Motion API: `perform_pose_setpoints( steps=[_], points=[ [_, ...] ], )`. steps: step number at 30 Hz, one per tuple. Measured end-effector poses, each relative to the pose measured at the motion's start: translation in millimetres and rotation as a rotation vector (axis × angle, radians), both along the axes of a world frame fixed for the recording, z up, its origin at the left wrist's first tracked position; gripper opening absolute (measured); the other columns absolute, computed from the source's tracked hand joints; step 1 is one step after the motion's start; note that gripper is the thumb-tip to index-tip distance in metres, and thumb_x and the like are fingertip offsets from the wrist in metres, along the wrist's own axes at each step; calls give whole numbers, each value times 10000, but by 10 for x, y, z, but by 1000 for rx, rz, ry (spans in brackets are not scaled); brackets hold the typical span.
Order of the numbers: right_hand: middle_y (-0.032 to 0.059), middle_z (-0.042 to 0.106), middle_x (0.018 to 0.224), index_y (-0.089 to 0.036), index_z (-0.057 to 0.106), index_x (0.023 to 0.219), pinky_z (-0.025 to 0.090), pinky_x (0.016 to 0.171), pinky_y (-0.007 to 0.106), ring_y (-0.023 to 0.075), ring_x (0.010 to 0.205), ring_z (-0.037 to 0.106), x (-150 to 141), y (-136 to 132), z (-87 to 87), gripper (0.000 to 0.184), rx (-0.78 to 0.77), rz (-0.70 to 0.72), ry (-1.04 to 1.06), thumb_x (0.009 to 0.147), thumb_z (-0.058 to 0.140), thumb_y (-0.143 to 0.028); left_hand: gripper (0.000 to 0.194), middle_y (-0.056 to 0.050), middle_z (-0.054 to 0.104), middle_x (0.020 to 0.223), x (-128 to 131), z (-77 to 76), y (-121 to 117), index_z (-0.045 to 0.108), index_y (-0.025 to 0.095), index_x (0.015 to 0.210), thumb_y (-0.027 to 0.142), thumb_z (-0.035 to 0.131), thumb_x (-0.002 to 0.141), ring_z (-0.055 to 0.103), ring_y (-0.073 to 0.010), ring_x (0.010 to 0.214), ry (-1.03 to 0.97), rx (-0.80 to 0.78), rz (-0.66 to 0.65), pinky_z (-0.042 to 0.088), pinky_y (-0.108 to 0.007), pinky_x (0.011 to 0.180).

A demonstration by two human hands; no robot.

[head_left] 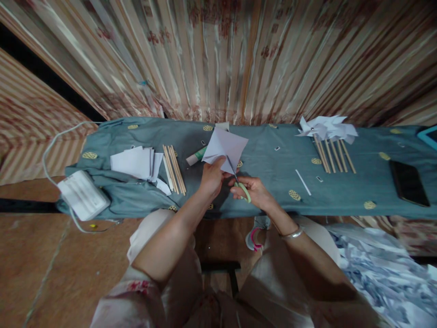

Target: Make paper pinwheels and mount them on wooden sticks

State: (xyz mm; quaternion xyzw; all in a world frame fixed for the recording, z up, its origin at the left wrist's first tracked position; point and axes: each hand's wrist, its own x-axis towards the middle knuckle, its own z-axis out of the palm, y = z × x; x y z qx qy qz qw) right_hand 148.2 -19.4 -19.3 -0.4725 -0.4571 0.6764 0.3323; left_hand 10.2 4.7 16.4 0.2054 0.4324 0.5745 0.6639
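Note:
A square sheet of white paper [227,143] is pinched in my left hand [213,175], held above the cloth-covered bench. My right hand [254,191] grips green-handled scissors [244,191], whose blades lie at the paper's near right edge. Partly hidden behind the paper is a glue stick [196,156] with a green label. To the left lie several wooden sticks [175,169] side by side and a stack of white paper sheets [131,162]. Several white paper pinwheels [327,128] on sticks lie together on the right.
The bench's green cloth [273,159] carries a thin white paper strip [303,182] and a black phone [409,183] at right. A white power strip [83,195] with its cable sits at the left end. A large heap of white paper pieces [385,273] lies at lower right. A curtain [218,59] hangs behind.

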Motion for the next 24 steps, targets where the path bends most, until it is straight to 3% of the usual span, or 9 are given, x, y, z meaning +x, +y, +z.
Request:
perform_pose_setpoints(
  steps=[9,19,24],
  points=[
    [-59,586,564,-188,689,773,496,504,237,87,500,563,17,0,-20,495,29,13,-20,499,886,-551,123,-71,742,867,8,-13,-3,628,171,937,187,595,819,743,-261,919,15,5,-3,603,-386,782],
    [-52,593,575,-183,689,782,514,530,245,92,516,571,10,0,-1,486,14,17,-15,500,898,-518,121,-46,724,909,-3,24,-12,612,195,969,264,608,869,729,-211,913,-11,-21,12,593,-336,787],
    [-55,593,570,-186,684,797,503,518,234,88,513,569,17,3,1,493,28,21,-17,518,883,-539,85,-43,717,880,1,17,-11,609,187,945,232,589,876,732,-225,906,-8,-25,5,592,-373,810]
  ],
)
